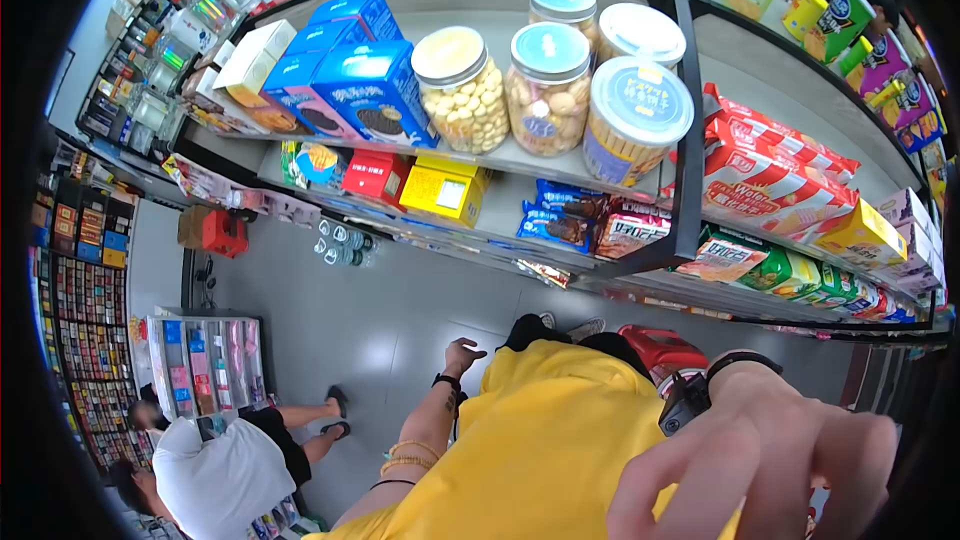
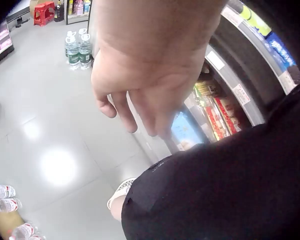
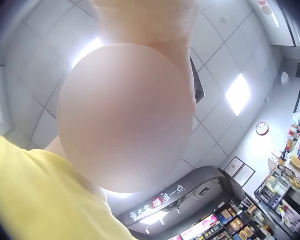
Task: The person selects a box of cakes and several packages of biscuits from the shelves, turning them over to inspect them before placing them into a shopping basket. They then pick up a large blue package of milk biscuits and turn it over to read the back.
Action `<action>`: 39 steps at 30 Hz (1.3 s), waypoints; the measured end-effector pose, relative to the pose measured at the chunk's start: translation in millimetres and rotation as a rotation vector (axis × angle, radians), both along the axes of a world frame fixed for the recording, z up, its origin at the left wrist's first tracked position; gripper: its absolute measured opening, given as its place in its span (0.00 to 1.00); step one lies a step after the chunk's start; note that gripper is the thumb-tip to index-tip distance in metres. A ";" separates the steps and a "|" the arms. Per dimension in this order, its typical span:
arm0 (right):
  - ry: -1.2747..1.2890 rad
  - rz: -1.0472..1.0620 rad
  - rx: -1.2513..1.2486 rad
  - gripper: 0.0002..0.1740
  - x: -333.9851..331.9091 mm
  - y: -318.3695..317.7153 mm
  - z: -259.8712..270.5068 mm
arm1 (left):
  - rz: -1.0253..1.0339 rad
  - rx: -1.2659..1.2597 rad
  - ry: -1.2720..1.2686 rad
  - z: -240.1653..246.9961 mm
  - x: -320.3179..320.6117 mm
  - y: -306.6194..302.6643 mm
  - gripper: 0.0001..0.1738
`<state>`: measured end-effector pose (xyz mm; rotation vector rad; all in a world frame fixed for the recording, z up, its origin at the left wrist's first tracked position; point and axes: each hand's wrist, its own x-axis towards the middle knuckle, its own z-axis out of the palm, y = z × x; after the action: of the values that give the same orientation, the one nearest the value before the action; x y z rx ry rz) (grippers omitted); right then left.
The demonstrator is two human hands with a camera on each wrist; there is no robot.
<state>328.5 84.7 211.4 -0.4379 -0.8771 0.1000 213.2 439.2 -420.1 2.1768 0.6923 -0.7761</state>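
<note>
Both hands are empty. My right hand (image 1: 770,460) is spread wide, its fingers (image 1: 660,485) straight and apart, low in front of my yellow shirt (image 1: 530,450). My left hand (image 2: 140,85) hangs at my side, fingers loose and pointing down, touching nothing, near my black shorts (image 2: 230,190). Nearest the right wrist is a red plastic object (image 1: 662,348) down by my feet; I cannot tell what it is.

I think the main risk is a careless sweep of that open right hand towards the shelf rail (image 1: 688,140). Three lidded biscuit jars (image 1: 548,88) stand at the edge above and could tip off. Stepping back is risky too, with water bottles (image 2: 77,47) on the floor and a person in white (image 1: 220,470) crouching behind me.

"Wafer" reads plainly on the red and white packs (image 1: 770,185). The blue boxes (image 1: 375,90) picture dark sandwich biscuits, but their script is too small to read, as is the lid of the striped tub (image 1: 635,120). The hanging sign (image 3: 157,202) shows white Chinese characters with one in red, which I cannot read surely.
</note>
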 end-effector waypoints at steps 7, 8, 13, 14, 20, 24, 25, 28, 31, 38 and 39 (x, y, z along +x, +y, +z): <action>0.070 -0.025 0.110 0.20 -9.4 21.5 -5.9 | 0.155 -0.129 0.123 -26.0 -22.1 12.9 0.24; 0.081 -0.036 0.123 0.20 -9.7 22.9 -8.9 | 0.142 -0.149 0.124 -44.2 -23.1 18.5 0.24; 0.031 0.040 -0.260 0.23 3.4 -17.9 -57.3 | 0.003 -0.138 0.106 -42.8 12.1 3.2 0.24; 0.022 0.031 -0.470 0.22 7.6 -29.0 -72.7 | -0.067 -0.113 0.074 -48.6 18.1 1.6 0.25; 0.565 -0.377 -1.621 0.20 -73.6 -115.5 -314.0 | -0.357 -0.199 -0.012 -46.3 54.4 -29.3 0.23; 1.117 -0.543 -1.792 0.21 -226.5 -197.5 -463.9 | -0.487 -0.317 0.059 -76.6 70.1 -47.0 0.18; 1.193 -0.618 -1.823 0.21 -270.9 -210.8 -490.0 | -0.489 -0.379 0.091 -91.9 74.3 -47.7 0.17; 1.446 -0.624 -1.838 0.19 -388.5 -226.9 -554.0 | -0.498 -0.382 0.138 -69.1 92.9 -84.8 0.13; 1.865 -0.662 -1.269 0.17 -481.6 -206.6 -608.4 | -0.473 -0.380 0.164 -55.5 111.2 -126.0 0.15; 2.174 -0.816 -0.748 0.13 -527.6 -209.9 -605.0 | -0.620 -0.345 0.065 -52.6 122.9 -228.7 0.13; 2.181 -0.843 -0.711 0.13 -533.0 -217.9 -610.5 | -0.639 -0.375 0.075 -46.5 120.2 -247.3 0.12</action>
<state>-204.5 -133.2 -399.1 -0.9434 1.5598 0.0516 333.4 191.8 -466.6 2.0207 -0.1415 -1.2024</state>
